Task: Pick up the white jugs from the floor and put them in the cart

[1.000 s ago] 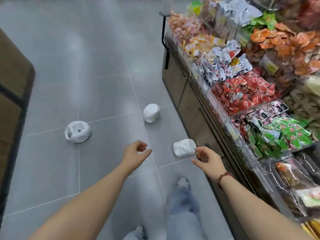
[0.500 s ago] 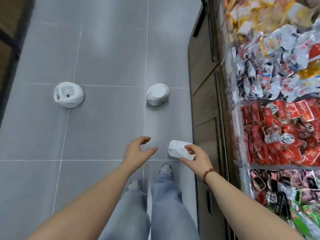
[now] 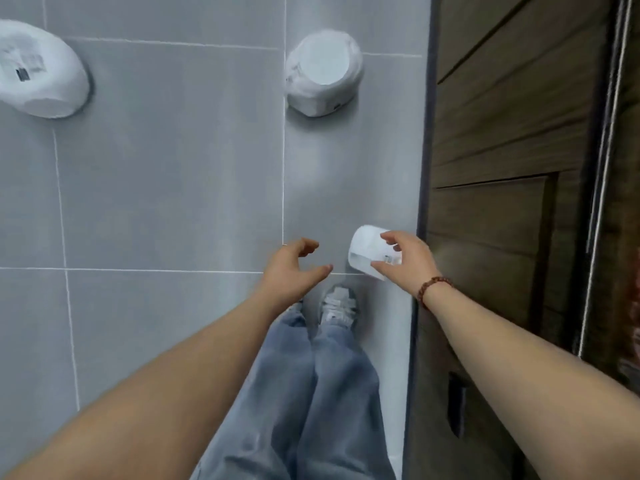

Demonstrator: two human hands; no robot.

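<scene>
Small white plastic jug on its side on grey tile floor, just beside dark wood cabinet base. Long axis unclear, half hidden. Right hand on it, thumb and fingers curled round, grasping. Left hand just left, loosely curled, empty. Cart out of view.

- Light: bright, even, overhead; soft sheen on grey floor tiles.
- Shadows: faint, short, under far-left jug.
- Sharpness: soft overall; motion smear w/ compression.
- Edges: wide-angle stretch; wood cabinet dim.
</scene>
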